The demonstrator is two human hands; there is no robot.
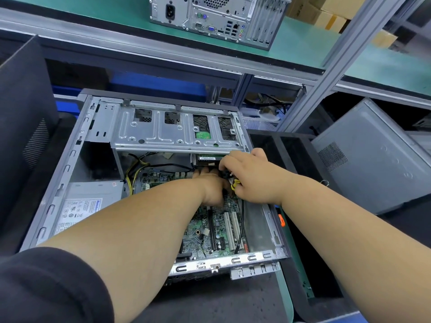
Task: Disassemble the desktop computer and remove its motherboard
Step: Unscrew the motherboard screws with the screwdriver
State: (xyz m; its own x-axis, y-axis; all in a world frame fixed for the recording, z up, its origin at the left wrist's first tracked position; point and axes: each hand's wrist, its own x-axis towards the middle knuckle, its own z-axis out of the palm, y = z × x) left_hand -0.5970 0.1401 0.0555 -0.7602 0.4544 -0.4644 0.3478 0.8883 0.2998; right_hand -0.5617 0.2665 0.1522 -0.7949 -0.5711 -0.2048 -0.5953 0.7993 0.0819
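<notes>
An open desktop case (70,159) lies on its side in front of me. Its green motherboard (205,229) sits on the case floor, partly hidden under my arms. Both hands reach deep inside, below the silver drive cage (163,134). My left hand (211,190) lies low over the board with its fingers curled down among the cables; what it holds is hidden. My right hand (251,176) grips a bundle of black cables with a yellow connector (235,184) near the case's right wall.
The power supply (91,201) fills the case's left side, with yellow and black wires (135,171) running from it. A second tower (219,17) stands on the green shelf above. Grey side panels (373,159) lean at right, a dark panel (25,113) at left.
</notes>
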